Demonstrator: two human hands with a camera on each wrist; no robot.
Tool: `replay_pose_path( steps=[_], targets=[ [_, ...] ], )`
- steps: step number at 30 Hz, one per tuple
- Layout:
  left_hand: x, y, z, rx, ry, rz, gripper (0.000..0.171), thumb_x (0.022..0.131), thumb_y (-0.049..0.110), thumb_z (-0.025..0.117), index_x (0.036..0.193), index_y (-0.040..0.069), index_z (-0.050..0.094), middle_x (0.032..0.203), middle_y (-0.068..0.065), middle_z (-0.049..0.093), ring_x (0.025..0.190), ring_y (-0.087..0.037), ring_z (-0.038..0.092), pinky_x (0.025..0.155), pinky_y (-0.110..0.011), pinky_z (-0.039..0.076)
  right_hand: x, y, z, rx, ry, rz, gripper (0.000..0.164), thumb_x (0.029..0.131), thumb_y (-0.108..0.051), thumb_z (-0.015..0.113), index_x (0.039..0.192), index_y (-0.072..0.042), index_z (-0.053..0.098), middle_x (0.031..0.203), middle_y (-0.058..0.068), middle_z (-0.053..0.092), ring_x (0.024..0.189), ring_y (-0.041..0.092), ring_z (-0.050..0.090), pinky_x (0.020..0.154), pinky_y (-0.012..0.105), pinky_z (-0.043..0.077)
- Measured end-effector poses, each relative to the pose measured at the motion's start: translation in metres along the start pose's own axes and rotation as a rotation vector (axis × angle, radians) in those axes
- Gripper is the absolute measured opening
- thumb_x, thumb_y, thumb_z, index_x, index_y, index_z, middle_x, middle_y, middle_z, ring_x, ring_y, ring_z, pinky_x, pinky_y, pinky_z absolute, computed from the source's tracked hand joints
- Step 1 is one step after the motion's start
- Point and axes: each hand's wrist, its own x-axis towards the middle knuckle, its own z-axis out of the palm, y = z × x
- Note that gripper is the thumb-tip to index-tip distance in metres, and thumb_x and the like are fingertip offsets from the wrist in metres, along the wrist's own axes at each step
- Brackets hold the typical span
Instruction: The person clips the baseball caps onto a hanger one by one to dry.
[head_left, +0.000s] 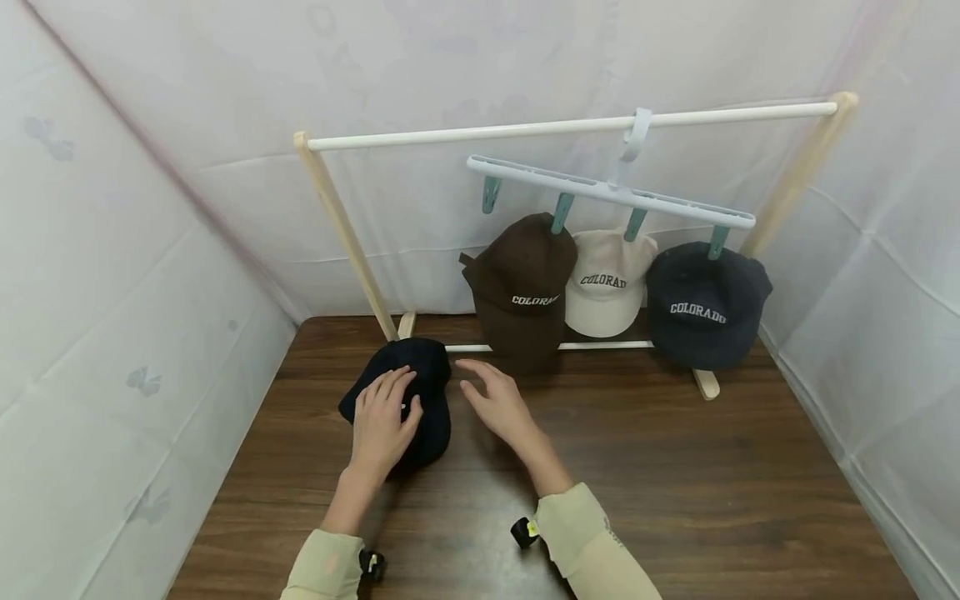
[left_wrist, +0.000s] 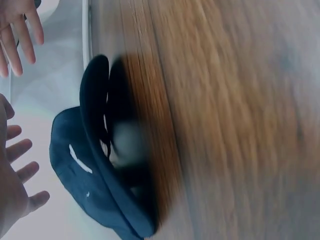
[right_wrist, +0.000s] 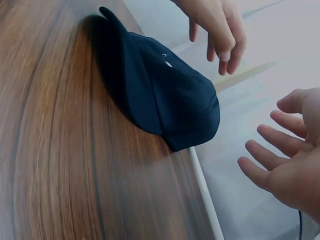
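Observation:
A dark navy cap sits on the wooden table at the left, brim toward the person. In the head view my left hand overlaps the cap from above, its fingers spread; the right wrist view shows a gap between those fingers and the cap. To the right of the cap my right hand hovers with nothing in it, fingers loosely extended toward the crown. Part of the cap's white lettering shows in the left wrist view, on the crown of the cap.
Behind stands a rack with a white rod. From it a tilted pale-blue hanger carries a brown cap, a cream cap and a dark grey cap in green clips. The leftmost clip holds nothing.

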Motion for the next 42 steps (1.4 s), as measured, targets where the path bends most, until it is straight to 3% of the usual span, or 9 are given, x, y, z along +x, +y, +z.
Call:
replay_pose_path(
  steps=[6,12,21,31,42],
  targets=[
    [0.007,-0.013,-0.01,0.009,0.007,-0.044,0.036,0.096,0.017,0.062,0.13,0.005,0.065,0.137,-0.014,0.062,0.127,-0.039,0.054,0.103,-0.062,0.04,0.007,-0.006,0.011,0.043,0.01,0.046,0.038,0.105,-0.023,0.057,0.143,-0.019,0.058,0.147,0.003,0.055,0.139,0.026,0.049,0.109,0.049,0.043],
    [0.011,-0.017,-0.011,-0.049,0.008,-0.117,0.036,0.098,0.017,0.062,0.132,0.004,0.063,0.14,-0.015,0.059,0.128,-0.04,0.052,0.103,-0.064,0.039,0.014,-0.007,0.02,0.055,0.011,0.078,0.039,0.105,-0.021,0.058,0.144,-0.016,0.058,0.147,0.006,0.056,0.138,0.026,0.05,0.107,0.049,0.045],
    [0.019,-0.019,-0.014,-0.063,0.031,-0.19,0.037,0.1,0.017,0.061,0.134,0.005,0.061,0.143,-0.014,0.057,0.13,-0.04,0.049,0.103,-0.066,0.036,0.032,-0.006,0.028,0.037,-0.01,0.037,0.039,0.106,-0.02,0.056,0.144,-0.012,0.058,0.147,0.009,0.056,0.135,0.028,0.053,0.106,0.046,0.047],
    [0.024,-0.031,-0.016,-0.063,-0.005,-0.254,0.038,0.101,0.021,0.058,0.137,0.007,0.059,0.146,-0.013,0.055,0.132,-0.039,0.047,0.105,-0.065,0.035,0.05,-0.006,0.035,-0.078,-0.032,-0.004,0.038,0.105,-0.02,0.057,0.142,-0.015,0.06,0.145,0.007,0.058,0.131,0.025,0.056,0.105,0.041,0.047],
    [0.027,-0.044,-0.02,-0.048,-0.031,-0.275,0.039,0.102,0.022,0.055,0.137,0.005,0.059,0.145,-0.015,0.056,0.132,-0.041,0.048,0.104,-0.065,0.037,0.069,-0.009,0.042,-0.169,-0.086,-0.017,0.043,0.105,-0.021,0.057,0.147,-0.012,0.054,0.152,0.009,0.051,0.141,0.026,0.046,0.116,0.043,0.035]
  ],
)
